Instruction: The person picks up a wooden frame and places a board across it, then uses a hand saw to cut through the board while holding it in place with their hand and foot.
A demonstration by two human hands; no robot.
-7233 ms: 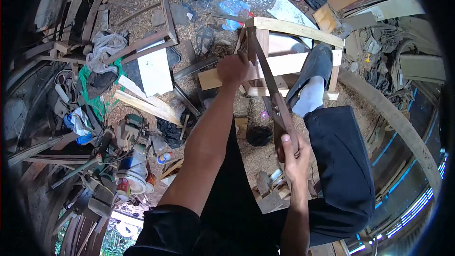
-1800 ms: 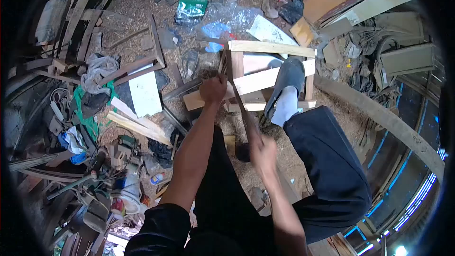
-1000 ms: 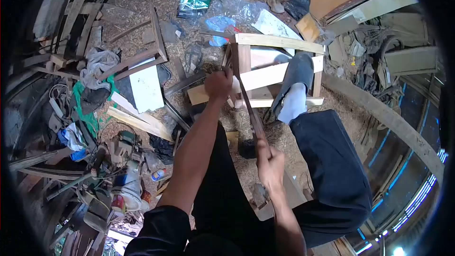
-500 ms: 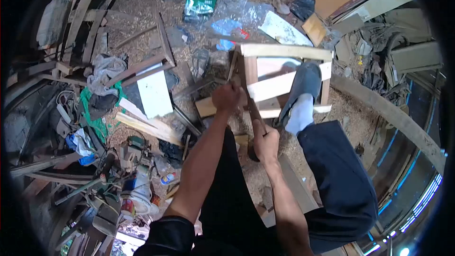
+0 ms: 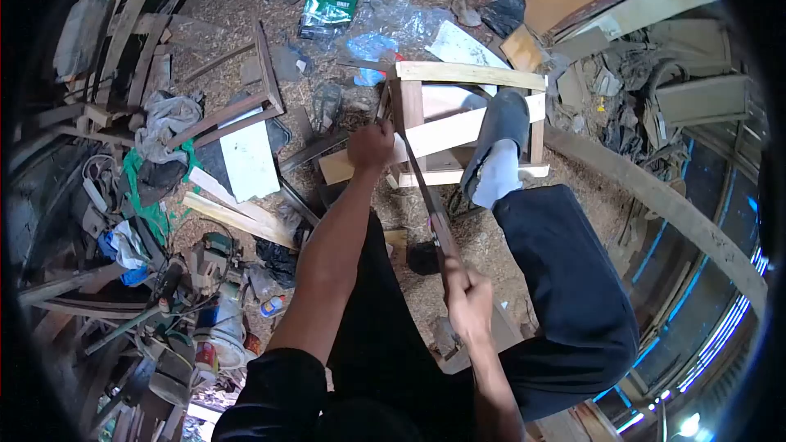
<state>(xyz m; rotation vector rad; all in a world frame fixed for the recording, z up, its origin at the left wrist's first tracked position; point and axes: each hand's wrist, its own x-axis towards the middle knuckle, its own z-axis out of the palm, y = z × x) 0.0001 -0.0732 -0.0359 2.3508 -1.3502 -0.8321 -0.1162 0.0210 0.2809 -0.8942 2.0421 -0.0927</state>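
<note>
The right hand (image 5: 468, 301) is closed around the handle of a hand saw (image 5: 427, 196), whose long blade runs up and away to a pale wooden plank (image 5: 434, 137). The left hand (image 5: 371, 146) is clenched over that plank, just beside the blade. The plank lies slanted across a wooden frame (image 5: 471, 75) standing on the sawdust floor (image 5: 483, 237). A foot in a grey slipper (image 5: 501, 127) presses on the frame at the right. A green packet (image 5: 327, 8) lies well apart, farther off among wood scraps
</note>
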